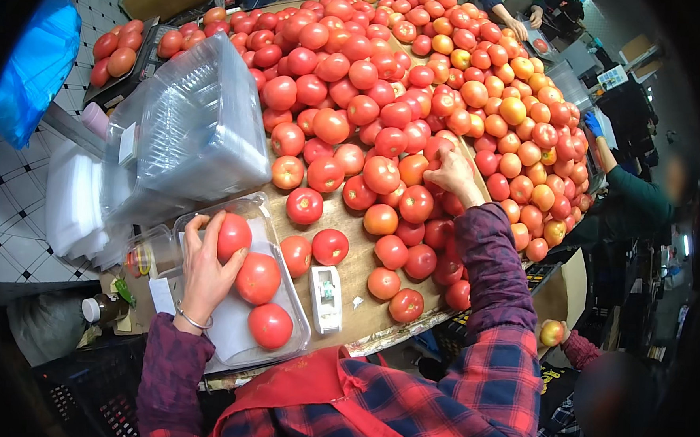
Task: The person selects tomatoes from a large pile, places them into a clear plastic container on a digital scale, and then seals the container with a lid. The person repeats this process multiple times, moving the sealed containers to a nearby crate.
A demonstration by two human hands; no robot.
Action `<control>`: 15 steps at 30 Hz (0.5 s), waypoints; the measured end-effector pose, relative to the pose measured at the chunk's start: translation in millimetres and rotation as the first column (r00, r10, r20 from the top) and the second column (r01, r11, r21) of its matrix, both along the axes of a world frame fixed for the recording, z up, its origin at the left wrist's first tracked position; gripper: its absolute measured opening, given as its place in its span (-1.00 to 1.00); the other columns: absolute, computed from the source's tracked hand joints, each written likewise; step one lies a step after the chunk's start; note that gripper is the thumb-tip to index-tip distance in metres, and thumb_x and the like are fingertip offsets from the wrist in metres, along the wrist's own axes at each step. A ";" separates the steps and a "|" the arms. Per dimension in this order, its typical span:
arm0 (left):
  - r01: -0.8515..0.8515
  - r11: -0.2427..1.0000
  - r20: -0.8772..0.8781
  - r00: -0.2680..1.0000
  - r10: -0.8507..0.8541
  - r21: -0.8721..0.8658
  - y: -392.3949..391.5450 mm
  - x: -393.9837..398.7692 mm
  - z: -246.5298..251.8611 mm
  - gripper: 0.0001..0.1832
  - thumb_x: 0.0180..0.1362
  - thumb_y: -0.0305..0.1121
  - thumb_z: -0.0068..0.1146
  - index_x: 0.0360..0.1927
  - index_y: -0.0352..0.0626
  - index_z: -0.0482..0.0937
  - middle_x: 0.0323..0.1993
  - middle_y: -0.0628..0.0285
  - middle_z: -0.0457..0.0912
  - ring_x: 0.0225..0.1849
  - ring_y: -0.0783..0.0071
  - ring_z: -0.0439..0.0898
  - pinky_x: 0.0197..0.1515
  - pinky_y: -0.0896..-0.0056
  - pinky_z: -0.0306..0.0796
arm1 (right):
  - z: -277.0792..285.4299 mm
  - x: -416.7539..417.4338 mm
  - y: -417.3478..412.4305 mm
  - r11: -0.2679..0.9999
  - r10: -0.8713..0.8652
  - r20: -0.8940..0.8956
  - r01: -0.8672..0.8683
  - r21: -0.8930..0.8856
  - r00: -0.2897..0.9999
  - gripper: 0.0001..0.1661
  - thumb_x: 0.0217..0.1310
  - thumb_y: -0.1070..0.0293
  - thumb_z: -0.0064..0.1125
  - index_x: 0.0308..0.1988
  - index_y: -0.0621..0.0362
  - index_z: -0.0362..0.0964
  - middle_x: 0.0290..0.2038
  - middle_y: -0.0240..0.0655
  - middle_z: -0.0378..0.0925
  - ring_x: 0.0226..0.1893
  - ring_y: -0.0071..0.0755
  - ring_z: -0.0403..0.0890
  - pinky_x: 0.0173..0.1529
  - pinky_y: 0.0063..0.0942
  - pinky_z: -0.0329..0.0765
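Note:
A clear plastic tray [292, 286] with a white liner [225, 330] lies at the table's near left edge. Inside it my left hand [208, 270] has its fingers and thumb around a red tomato [234, 237]. Two more tomatoes rest in the tray, one in the middle [258, 278] and one at its near end [270, 326]. My right hand [454, 172] reaches into the heap of red tomatoes [382, 173] and its fingers curl around a tomato [438, 148], partly hidden by the hand. A white tape dispenser [326, 300] sits right of the tray.
Nested clear trays [207, 116] stand beyond the tray, with white liners [75, 198] to their left. A wooden divider [474, 165] separates the heap from paler tomatoes [525, 168]. Scales [110, 90] hold tomatoes at far left. Co-workers' hands [517, 28] appear across the table.

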State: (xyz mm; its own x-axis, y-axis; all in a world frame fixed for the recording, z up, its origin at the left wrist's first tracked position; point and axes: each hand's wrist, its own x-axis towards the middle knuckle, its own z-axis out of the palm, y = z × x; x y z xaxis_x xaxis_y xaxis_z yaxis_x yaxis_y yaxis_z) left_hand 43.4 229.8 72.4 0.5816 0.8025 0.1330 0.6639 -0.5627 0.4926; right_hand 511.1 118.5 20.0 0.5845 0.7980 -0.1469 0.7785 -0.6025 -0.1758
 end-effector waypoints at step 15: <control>-0.051 0.985 0.149 0.986 0.075 -0.163 -11.6 -4.5 -0.9 -0.32 0.01 -0.37 0.26 0.23 -0.26 0.27 0.21 -0.08 0.21 0.22 -0.02 0.30 0.25 0.19 0.21 | 1.7 29.1 30.7 0.959 0.269 -0.052 -0.262 0.104 0.962 -0.73 -0.02 0.26 0.26 -0.26 0.12 0.60 -0.39 -0.08 0.52 -0.33 -0.10 0.57 -0.27 -0.22 0.49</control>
